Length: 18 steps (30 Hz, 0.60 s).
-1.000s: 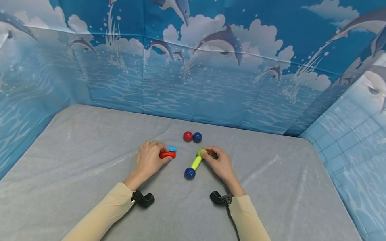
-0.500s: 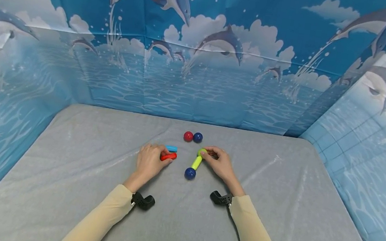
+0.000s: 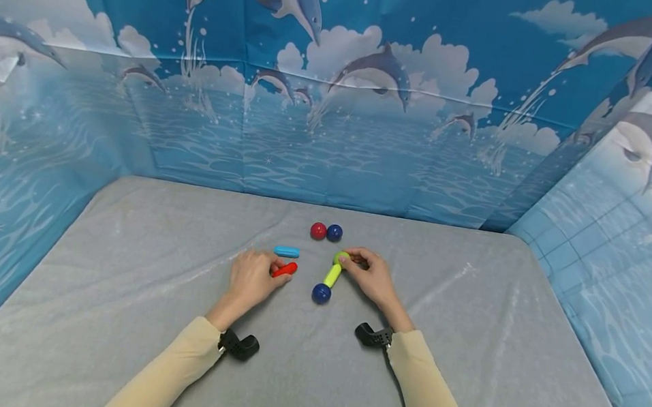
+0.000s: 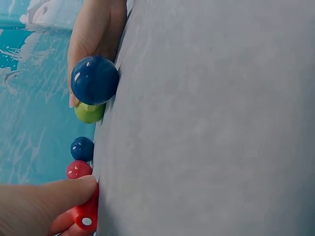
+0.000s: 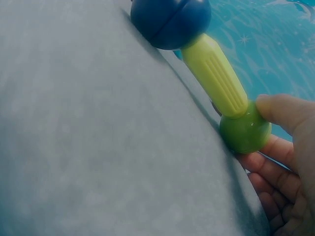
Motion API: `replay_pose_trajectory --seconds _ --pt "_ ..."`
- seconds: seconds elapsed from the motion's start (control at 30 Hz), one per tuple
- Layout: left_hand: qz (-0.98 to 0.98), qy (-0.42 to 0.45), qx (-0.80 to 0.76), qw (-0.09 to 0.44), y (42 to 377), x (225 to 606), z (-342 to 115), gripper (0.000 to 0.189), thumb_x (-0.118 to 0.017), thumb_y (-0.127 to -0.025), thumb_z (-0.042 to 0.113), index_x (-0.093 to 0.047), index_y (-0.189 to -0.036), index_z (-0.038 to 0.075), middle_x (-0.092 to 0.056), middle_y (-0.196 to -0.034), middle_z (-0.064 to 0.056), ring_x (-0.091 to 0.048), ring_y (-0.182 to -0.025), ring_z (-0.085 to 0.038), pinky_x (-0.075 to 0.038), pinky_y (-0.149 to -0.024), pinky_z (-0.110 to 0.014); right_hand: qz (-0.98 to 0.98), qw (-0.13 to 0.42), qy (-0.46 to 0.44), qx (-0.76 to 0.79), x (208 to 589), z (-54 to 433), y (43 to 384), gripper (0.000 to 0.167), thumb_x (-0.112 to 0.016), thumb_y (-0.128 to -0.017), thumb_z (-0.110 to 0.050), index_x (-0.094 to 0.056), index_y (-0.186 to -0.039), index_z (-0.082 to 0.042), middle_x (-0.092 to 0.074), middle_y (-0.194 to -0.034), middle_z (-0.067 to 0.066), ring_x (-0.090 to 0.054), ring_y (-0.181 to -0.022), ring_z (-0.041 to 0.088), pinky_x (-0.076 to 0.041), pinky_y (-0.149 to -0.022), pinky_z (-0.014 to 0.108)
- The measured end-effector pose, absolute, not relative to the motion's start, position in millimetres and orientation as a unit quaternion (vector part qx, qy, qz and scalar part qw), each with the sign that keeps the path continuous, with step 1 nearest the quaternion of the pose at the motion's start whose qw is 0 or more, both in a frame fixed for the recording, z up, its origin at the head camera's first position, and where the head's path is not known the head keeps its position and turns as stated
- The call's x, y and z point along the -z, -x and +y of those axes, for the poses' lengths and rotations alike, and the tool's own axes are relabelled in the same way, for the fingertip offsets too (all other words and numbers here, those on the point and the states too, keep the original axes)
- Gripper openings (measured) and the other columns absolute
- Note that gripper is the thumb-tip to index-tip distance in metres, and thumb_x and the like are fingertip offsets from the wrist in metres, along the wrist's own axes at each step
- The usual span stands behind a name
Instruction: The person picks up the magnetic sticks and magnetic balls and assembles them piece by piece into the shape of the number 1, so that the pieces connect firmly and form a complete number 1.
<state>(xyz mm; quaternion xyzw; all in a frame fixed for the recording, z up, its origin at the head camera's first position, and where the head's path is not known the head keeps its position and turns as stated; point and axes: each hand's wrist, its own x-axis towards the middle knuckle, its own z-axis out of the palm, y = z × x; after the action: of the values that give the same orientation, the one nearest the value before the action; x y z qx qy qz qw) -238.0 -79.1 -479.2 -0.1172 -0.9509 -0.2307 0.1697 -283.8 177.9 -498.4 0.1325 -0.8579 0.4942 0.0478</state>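
Observation:
My left hand point(image 3: 251, 279) pinches a short red rod point(image 3: 286, 269) between thumb and fingers, low over the grey cloth. A pale round disc shows on the rod's near end in the left wrist view. Just beyond that hand lies a light blue rod point(image 3: 287, 251). My right hand point(image 3: 374, 278) holds a green ball point(image 5: 246, 129) between thumb and fingertips. From this ball a yellow-green ridged rod point(image 5: 215, 76) runs to a larger dark blue ball point(image 3: 321, 294), the three joined in one line. The dark blue ball is on the side nearer to me.
A red ball point(image 3: 318, 231) and a smaller dark blue ball point(image 3: 334, 233) lie side by side farther back on the grey cloth-covered table point(image 3: 464, 373). A dolphin-print curtain point(image 3: 333, 149) hangs behind and at both sides. Black cameras sit on both wrists.
My left hand has drawn the red rod a little toward me, away from the light blue rod, which shows more fully now. The rod has tilted slightly. My right hand stays in place.

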Motion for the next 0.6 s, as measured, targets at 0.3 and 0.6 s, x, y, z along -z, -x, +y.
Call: replay_pose_trajectory --seconds 0.3,0.6 --pt "-0.955 0.122 0.231 0.140 226.0 479.0 -76.4 0.026 -0.081 -0.075 0.031 -0.076 -0.091 0.012 -0.058 -0.068 0.006 -0.049 -0.061 -0.010 -0.039 -0.055 -0.027 -0.855 0.042 -0.134 -0.499 498.6 177.8 284.3 0.035 -0.066 -0.089 -0.036 -0.068 -0.112 -0.010 -0.064 -0.104 0.006 -0.057 -0.096 0.021 -0.044 -0.087 0.040" --pt "-0.949 0.125 0.256 0.135 215.1 478.4 -74.1 0.027 -0.081 -0.075 0.031 -0.075 -0.090 0.010 -0.060 -0.070 0.005 -0.052 -0.063 -0.011 -0.041 -0.059 -0.030 -0.861 0.045 -0.131 -0.490 498.4 176.9 284.8 0.037 -0.065 -0.090 -0.037 -0.068 -0.113 -0.009 -0.064 -0.104 0.007 -0.057 -0.097 0.022 -0.044 -0.087 0.041"
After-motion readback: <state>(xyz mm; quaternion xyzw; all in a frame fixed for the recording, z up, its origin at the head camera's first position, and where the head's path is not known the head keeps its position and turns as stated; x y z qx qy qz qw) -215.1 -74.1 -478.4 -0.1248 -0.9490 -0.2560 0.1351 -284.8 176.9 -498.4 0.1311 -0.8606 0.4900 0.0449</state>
